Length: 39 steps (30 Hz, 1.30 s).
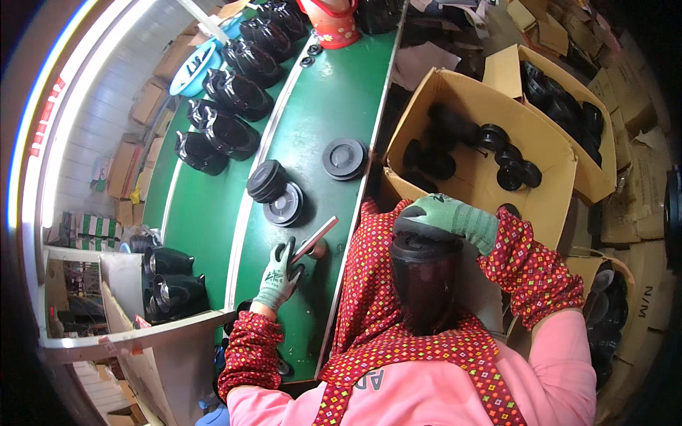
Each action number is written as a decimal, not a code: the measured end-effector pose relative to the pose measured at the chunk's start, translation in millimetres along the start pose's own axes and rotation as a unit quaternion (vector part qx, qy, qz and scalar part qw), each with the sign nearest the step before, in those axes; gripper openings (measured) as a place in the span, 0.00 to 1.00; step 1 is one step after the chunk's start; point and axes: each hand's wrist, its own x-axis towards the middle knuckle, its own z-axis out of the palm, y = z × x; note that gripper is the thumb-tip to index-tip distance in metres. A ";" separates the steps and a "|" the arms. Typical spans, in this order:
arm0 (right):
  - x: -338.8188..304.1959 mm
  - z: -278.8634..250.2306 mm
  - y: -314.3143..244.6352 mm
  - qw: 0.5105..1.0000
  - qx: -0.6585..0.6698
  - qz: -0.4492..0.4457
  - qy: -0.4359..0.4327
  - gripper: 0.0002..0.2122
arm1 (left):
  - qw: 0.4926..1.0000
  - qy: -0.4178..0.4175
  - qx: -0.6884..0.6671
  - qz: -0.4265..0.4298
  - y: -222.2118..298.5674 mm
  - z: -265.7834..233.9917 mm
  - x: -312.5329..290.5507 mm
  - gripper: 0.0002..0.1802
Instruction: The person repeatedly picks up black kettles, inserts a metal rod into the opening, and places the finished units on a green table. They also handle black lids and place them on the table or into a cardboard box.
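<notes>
My left hand [278, 278], in a grey-green glove with dark fingers, is closed round a slim red-and-silver stick-like tool [317, 238] above the green bench. Beside the tool's middle is a small brownish round piece [317, 249]. My right hand [435, 217], gloved alike, grips the top of a glossy black jug-like vessel [425, 287] from above. The vessel stands upright against my patterned apron, and its lower end is hard to make out. Beyond my left hand lie black round lids [267, 182], a flat disc [285, 205] and another disc stack [344, 158].
Glossy black jug bodies [245, 94] line the bench's far left, near a light-blue basin [196, 69]. A red bucket [334, 23] stands at the far end. To the right, an open cardboard box [469, 89] holds black round parts. Another box [600, 167] sits behind it.
</notes>
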 end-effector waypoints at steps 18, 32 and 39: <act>27.9 -36.9 8.2 0.928 0.020 -0.329 0.172 0.14 | 0.919 -0.247 -0.227 0.208 233.9 -148.5 79.5 0.49; -30.6 -5.7 26.9 0.960 -0.028 -0.124 0.248 0.15 | 0.734 -0.200 -0.528 0.377 227.5 -43.7 117.1 0.27; 14.5 23.7 61.2 0.886 0.274 -0.306 0.217 0.12 | 0.867 -0.114 -0.309 0.375 305.3 -45.3 102.3 0.40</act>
